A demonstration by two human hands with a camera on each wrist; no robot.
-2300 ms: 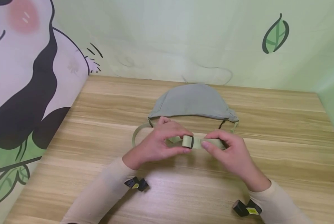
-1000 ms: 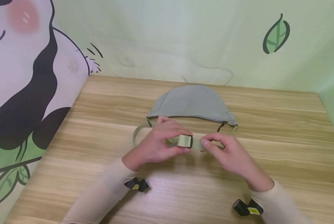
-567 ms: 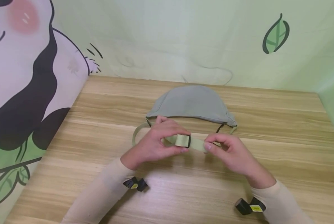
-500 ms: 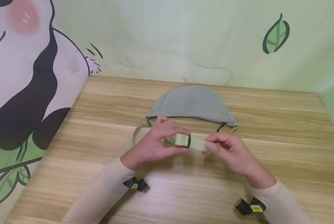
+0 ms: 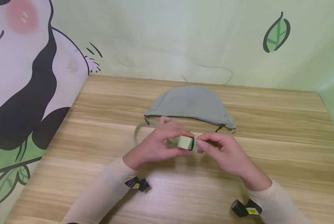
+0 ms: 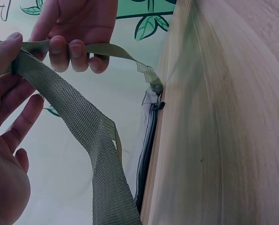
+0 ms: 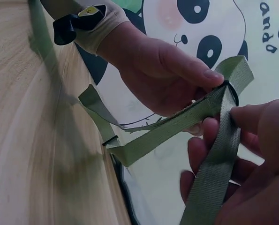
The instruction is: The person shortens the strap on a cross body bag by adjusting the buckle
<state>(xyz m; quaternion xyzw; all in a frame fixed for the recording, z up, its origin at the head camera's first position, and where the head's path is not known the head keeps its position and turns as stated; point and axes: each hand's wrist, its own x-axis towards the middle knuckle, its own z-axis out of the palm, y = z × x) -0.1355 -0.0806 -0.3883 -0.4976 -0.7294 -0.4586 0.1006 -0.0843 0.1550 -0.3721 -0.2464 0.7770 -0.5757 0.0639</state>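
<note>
A grey waist bag (image 5: 190, 101) lies on the table, its pale green webbing strap (image 6: 69, 98) raised in front of it. My left hand (image 5: 158, 141) holds the black slide buckle (image 5: 193, 143) by its edges, between thumb and fingers. On the buckle's left side the webbing stands up in a short loop (image 5: 185, 142). Just to the right, my right hand (image 5: 225, 152) pinches the strap close beside the buckle. In the right wrist view the strap (image 7: 207, 178) runs from the buckle (image 7: 231, 91) down across the right fingers.
The wood-grain table (image 5: 281, 140) extends around both hands. A printed cloth wall (image 5: 155, 40) with a panda and leaves rises behind the bag and at the sides. A black zip pull (image 5: 218, 128) hangs at the bag's right end.
My right hand has come left, nearer the buckle, shortening the strap between the hands. The loop left of the buckle is larger than at first. The bag has shifted slightly left.
</note>
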